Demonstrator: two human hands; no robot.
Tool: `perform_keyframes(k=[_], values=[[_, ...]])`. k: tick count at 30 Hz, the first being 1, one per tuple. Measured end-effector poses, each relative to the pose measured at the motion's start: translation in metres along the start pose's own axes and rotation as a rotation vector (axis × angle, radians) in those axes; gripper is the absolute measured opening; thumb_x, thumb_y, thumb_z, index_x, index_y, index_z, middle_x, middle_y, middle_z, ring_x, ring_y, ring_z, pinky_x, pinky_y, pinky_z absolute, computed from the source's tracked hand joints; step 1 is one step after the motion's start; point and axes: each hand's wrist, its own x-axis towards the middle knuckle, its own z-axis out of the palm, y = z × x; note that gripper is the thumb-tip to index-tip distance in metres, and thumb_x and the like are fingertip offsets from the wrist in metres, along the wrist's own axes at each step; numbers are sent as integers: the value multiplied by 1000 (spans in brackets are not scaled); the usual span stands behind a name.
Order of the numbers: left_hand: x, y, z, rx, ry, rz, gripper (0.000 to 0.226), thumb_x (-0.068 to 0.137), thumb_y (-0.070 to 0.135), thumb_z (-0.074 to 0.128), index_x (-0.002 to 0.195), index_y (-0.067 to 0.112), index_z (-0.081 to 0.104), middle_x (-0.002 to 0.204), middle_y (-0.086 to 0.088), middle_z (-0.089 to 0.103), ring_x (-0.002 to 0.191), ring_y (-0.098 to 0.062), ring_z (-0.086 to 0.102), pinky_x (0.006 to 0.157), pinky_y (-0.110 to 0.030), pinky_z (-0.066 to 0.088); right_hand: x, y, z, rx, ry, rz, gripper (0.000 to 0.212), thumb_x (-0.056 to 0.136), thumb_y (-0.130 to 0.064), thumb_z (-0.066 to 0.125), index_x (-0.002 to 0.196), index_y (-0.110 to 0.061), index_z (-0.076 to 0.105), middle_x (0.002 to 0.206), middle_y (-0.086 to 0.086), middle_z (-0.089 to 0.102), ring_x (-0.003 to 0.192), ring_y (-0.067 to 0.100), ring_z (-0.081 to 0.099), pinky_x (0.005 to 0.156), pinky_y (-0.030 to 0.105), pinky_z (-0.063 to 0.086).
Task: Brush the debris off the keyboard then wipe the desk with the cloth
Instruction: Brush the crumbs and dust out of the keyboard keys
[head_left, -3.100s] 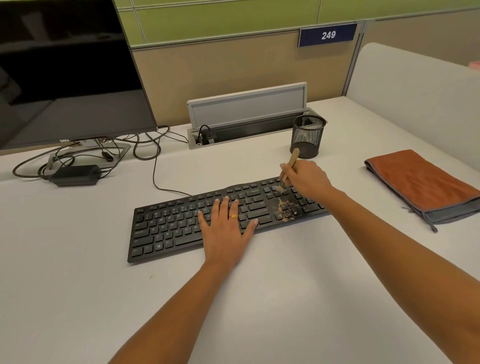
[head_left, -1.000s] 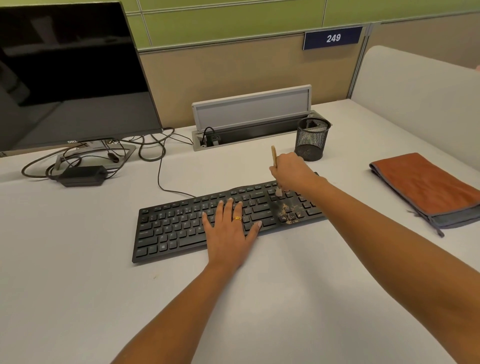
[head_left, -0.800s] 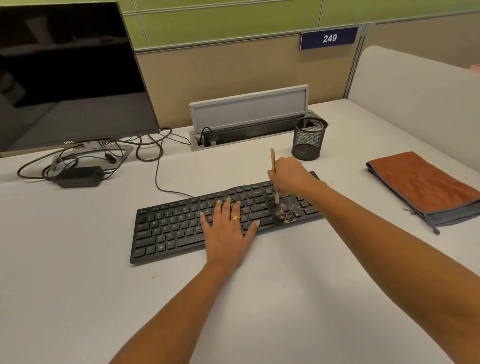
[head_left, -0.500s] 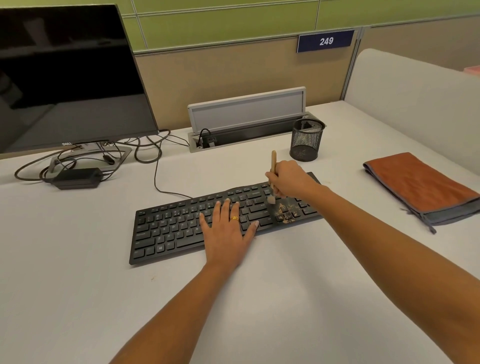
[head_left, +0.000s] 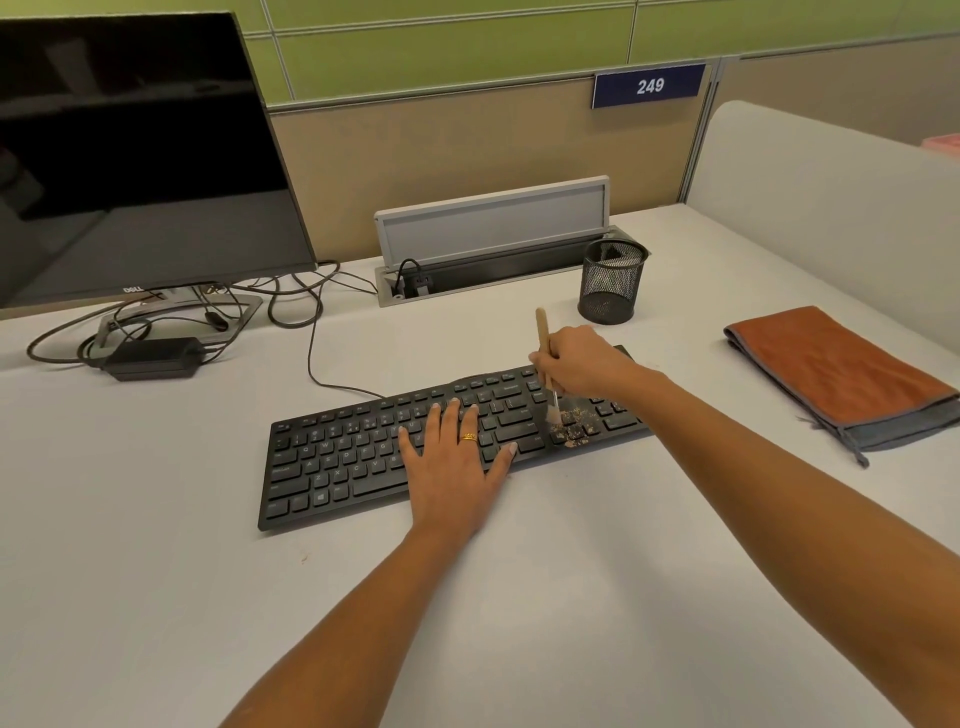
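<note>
A black keyboard (head_left: 343, 457) lies across the middle of the white desk (head_left: 156, 597). Brown debris (head_left: 574, 425) sits on the keys near its right end. My left hand (head_left: 457, 467) rests flat on the keyboard's middle, fingers straight, a gold ring on one finger. My right hand (head_left: 584, 361) grips a small wooden-handled brush (head_left: 543, 338), held nearly upright with its bristles on the keys just left of the debris. A folded orange cloth (head_left: 831, 369) with grey edging lies on the desk at the right, untouched.
A black mesh pen cup (head_left: 610, 283) stands behind the keyboard's right end. A grey cable box with raised lid (head_left: 493, 228) sits at the back. A dark monitor (head_left: 130, 156), its cables and a power brick (head_left: 153, 358) occupy the back left. A grey partition (head_left: 831, 208) bounds the right side.
The brush has swept small strokes over the debris patch, and its handle has gone from leaning right to nearly upright. My left hand has stayed flat on the keys.
</note>
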Motion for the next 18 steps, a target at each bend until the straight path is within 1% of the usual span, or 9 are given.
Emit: perform_keyframes(k=[1, 3, 5, 8, 10, 12, 14, 16, 18], values=[[0, 0, 0, 3, 0, 0, 71, 94, 63, 19, 152, 22, 16, 160, 0, 10, 148, -18, 1, 115, -52, 1, 1, 0, 1, 34, 40, -13, 35, 98, -26, 44, 98, 4, 63, 85, 11, 64, 73, 21, 61, 75, 34, 53], [-1, 0, 0, 13, -2, 0, 71, 94, 64, 19, 152, 22, 16, 160, 0, 10, 148, -18, 1, 115, -52, 1, 2, 2, 3, 159, 100, -6, 36, 98, -26, 46, 96, 4, 65, 76, 7, 63, 65, 14, 60, 64, 24, 51], [-1, 0, 0, 12, -4, -1, 71, 94, 64, 18, 152, 22, 15, 160, 0, 10, 148, -18, 1, 116, -52, 1, 2, 3, 6, 228, 83, 17, 34, 97, -26, 47, 93, 2, 67, 70, 3, 60, 59, 8, 56, 59, 17, 48], [-1, 0, 0, 13, -5, -2, 71, 94, 64, 19, 152, 23, 15, 160, 1, 10, 148, -18, 1, 116, -52, 1, 3, 7, 4, 170, -51, 48, 31, 98, -22, 45, 86, -2, 66, 64, 2, 60, 55, 10, 57, 54, 16, 50], [-1, 0, 0, 12, -3, -2, 71, 94, 64, 19, 152, 23, 15, 160, 1, 10, 148, -18, 1, 116, -52, 1, 2, 6, -1, 95, -128, 50, 32, 98, -22, 44, 81, -4, 64, 63, 2, 61, 55, 12, 58, 60, 20, 51], [-1, 0, -1, 16, -4, -2, 71, 94, 64, 18, 152, 23, 15, 160, 1, 10, 148, -17, 1, 116, -52, 1, 3, 6, -2, 55, -62, 30, 34, 98, -27, 44, 84, -5, 65, 68, 2, 62, 62, 15, 58, 70, 28, 51], [-1, 0, -1, 17, -8, -2, 71, 94, 64, 18, 152, 23, 14, 160, 1, 9, 148, -17, 1, 116, -52, 1, 2, 7, 0, 64, 61, 7, 37, 98, -32, 44, 89, -5, 68, 77, 4, 64, 68, 16, 58, 70, 29, 48], [-1, 0, 0, 16, -8, -2, 71, 94, 64, 18, 152, 23, 14, 160, 1, 9, 148, -17, 1, 116, -52, 1, 0, 9, 2, 110, 27, -7, 38, 98, -32, 44, 91, -5, 69, 78, 5, 65, 63, 11, 57, 62, 22, 46], [0, 0, 0, 18, -8, -2, 71, 94, 64, 18, 152, 23, 14, 160, 1, 10, 148, -17, 1, 116, -52, 1, -1, 10, 1, 70, -78, -5, 38, 98, -30, 44, 81, -6, 68, 77, 5, 64, 59, 8, 55, 61, 21, 44]])
